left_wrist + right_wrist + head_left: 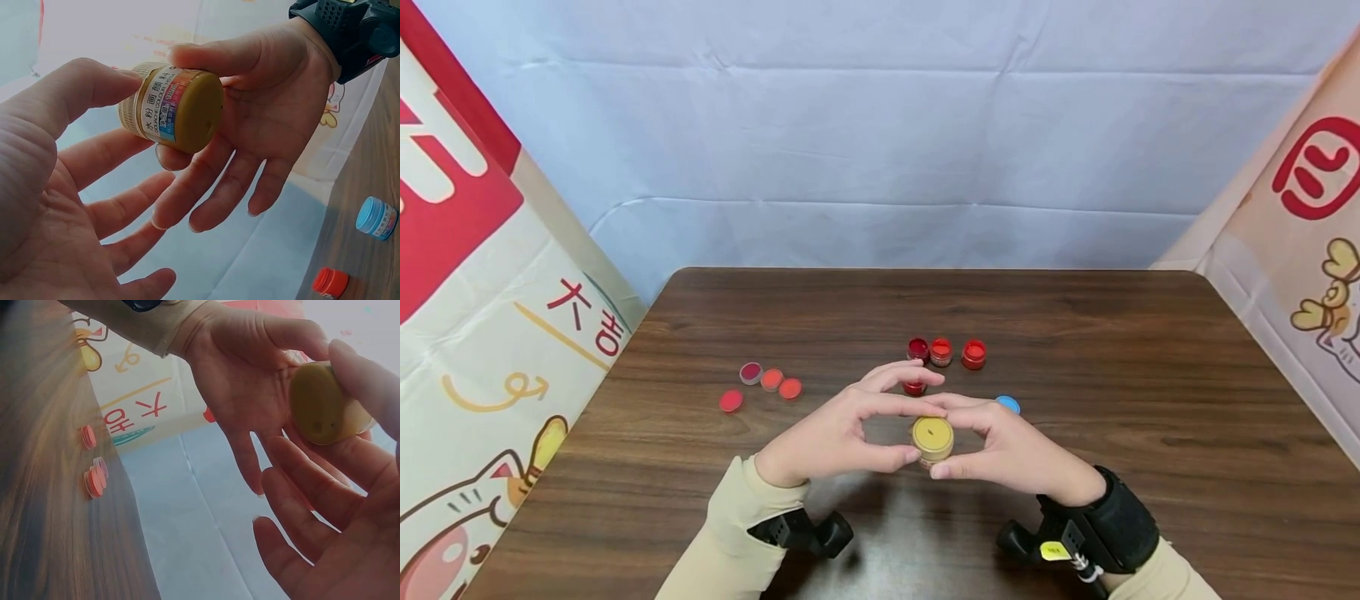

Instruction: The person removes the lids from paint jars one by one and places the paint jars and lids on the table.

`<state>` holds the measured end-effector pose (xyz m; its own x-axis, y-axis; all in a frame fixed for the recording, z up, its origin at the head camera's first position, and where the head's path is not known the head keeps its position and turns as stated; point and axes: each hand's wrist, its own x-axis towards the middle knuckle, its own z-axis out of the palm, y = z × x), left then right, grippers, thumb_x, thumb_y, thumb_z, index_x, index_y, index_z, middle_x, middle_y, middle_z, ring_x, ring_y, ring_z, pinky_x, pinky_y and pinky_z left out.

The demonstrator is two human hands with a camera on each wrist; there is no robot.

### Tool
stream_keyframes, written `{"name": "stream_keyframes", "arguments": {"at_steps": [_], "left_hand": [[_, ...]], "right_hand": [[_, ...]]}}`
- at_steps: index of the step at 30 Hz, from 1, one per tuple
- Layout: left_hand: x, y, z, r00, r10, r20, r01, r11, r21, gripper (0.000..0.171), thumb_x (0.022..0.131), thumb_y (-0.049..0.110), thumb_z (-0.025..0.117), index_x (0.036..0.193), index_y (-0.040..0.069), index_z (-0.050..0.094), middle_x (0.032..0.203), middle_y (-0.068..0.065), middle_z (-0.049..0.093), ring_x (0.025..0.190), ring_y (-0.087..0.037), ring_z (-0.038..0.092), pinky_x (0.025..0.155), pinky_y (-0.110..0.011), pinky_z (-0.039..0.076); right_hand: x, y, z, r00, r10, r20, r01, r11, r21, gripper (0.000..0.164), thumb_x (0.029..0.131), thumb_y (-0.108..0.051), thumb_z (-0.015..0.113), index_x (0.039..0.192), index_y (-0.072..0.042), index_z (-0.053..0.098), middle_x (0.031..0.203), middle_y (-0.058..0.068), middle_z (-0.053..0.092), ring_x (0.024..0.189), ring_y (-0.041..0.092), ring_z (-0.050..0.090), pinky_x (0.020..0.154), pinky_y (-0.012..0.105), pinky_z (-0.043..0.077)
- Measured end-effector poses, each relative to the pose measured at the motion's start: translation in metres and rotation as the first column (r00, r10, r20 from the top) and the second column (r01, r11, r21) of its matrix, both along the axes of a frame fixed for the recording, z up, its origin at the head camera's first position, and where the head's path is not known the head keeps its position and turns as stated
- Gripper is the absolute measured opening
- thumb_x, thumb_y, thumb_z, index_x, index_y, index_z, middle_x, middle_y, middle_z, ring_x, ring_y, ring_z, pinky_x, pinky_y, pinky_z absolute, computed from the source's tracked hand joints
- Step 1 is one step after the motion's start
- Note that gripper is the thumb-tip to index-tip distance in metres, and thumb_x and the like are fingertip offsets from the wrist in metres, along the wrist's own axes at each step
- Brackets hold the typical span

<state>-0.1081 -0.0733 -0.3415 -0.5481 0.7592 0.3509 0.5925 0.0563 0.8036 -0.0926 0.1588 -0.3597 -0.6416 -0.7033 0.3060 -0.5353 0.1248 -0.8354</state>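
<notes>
Over the near part of the table, a small jar of yellow gouache paint is held between two hands. My left hand pinches it from the left, with its thumb at the ribbed lid in the left wrist view. From the other side my right hand grips the jar's labelled body between thumb and index finger. The jar's round yellow base shows in the right wrist view. The remaining fingers of both hands spread loosely past the jar. A blue paint jar stands beyond the right hand, partly hidden by it in the head view.
Several red paint jars, including a bright red one, stand beyond the hands on the brown table. To the left lie several flat round lids with red in them, one of them apart. Printed cloths and a pale backdrop surround the table.
</notes>
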Motion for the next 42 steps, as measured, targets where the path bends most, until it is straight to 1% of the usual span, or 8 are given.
{"name": "stream_keyframes", "arguments": {"at_steps": [5,8,15,27,29,36,39,42], "left_hand": [[0.0009,0.0008,0.0011,0.999,-0.036,0.027,0.036,0.999,0.029,0.042,0.086,0.011,0.066,0.127,0.006,0.058,0.141,-0.002,0.037,0.133,-0.019,0.026,0.098,-0.035,0.040],[0.0014,0.0004,0.0014,0.998,-0.052,0.040,0.051,0.998,0.030,0.041,0.087,0.011,0.065,0.127,0.006,0.058,0.142,-0.001,0.037,0.133,-0.019,0.027,0.100,-0.037,0.038],[0.0023,-0.0003,0.0016,0.999,-0.038,-0.009,0.038,0.999,0.008,0.033,0.086,0.010,0.066,0.119,0.009,0.063,0.140,-0.001,0.040,0.134,-0.019,0.027,0.104,-0.039,0.031],[0.0038,0.0008,0.0024,0.999,-0.013,-0.048,0.012,1.000,-0.010,0.032,0.084,0.010,0.068,0.116,0.010,0.064,0.138,-0.002,0.041,0.135,-0.020,0.024,0.103,-0.038,0.034],[0.0035,0.0011,0.0024,0.999,-0.004,-0.053,0.003,1.000,-0.011,0.032,0.084,0.010,0.067,0.116,0.010,0.063,0.138,-0.002,0.040,0.135,-0.019,0.022,0.102,-0.037,0.035],[0.0013,0.0019,0.0019,1.000,-0.009,-0.015,0.010,1.000,0.004,0.038,0.085,0.009,0.066,0.122,0.007,0.061,0.139,-0.002,0.039,0.134,-0.019,0.023,0.097,-0.033,0.041],[0.0006,0.0016,0.0012,1.000,-0.016,-0.005,0.016,1.000,-0.001,0.038,0.084,0.010,0.067,0.121,0.008,0.062,0.138,-0.003,0.041,0.134,-0.018,0.025,0.100,-0.036,0.038],[0.0001,0.0010,0.0000,1.000,-0.018,-0.001,0.018,1.000,0.002,0.035,0.084,0.010,0.068,0.118,0.009,0.064,0.137,-0.004,0.042,0.133,-0.018,0.026,0.102,-0.038,0.035]], "right_hand": [[0.0014,0.0006,0.0008,0.999,0.004,0.055,-0.003,1.000,-0.009,0.031,0.082,-0.008,0.071,0.112,-0.013,0.067,0.128,0.005,0.055,0.121,0.019,0.047,0.093,0.034,0.043],[0.0019,0.0002,0.0007,0.998,0.006,0.069,-0.006,1.000,-0.008,0.032,0.082,-0.008,0.071,0.114,-0.013,0.066,0.129,0.005,0.055,0.122,0.019,0.047,0.095,0.034,0.042],[0.0020,-0.0014,-0.0002,0.999,0.000,0.048,0.000,1.000,0.015,0.037,0.082,-0.010,0.072,0.118,-0.014,0.065,0.131,0.003,0.052,0.121,0.019,0.047,0.095,0.037,0.042],[0.0002,-0.0018,-0.0038,1.000,0.023,-0.010,-0.023,1.000,-0.004,0.047,0.081,-0.009,0.072,0.126,-0.012,0.060,0.131,0.004,0.053,0.120,0.019,0.048,0.094,0.036,0.042],[-0.0004,-0.0019,-0.0040,1.000,0.024,0.001,-0.024,1.000,-0.008,0.046,0.081,-0.009,0.072,0.125,-0.012,0.060,0.130,0.004,0.053,0.120,0.019,0.048,0.094,0.035,0.043],[-0.0003,-0.0015,-0.0036,0.995,-0.003,0.100,0.002,1.000,0.013,0.032,0.083,-0.011,0.071,0.115,-0.016,0.066,0.130,0.002,0.054,0.125,0.018,0.044,0.094,0.034,0.043],[-0.0001,-0.0009,-0.0034,0.995,-0.005,0.102,0.003,1.000,0.024,0.035,0.083,-0.011,0.071,0.117,-0.014,0.065,0.131,0.003,0.053,0.124,0.018,0.044,0.094,0.035,0.043],[-0.0005,-0.0011,-0.0032,0.997,0.002,0.075,-0.003,1.000,0.026,0.039,0.082,-0.011,0.071,0.120,-0.013,0.064,0.132,0.003,0.052,0.122,0.018,0.047,0.094,0.036,0.042]]}}
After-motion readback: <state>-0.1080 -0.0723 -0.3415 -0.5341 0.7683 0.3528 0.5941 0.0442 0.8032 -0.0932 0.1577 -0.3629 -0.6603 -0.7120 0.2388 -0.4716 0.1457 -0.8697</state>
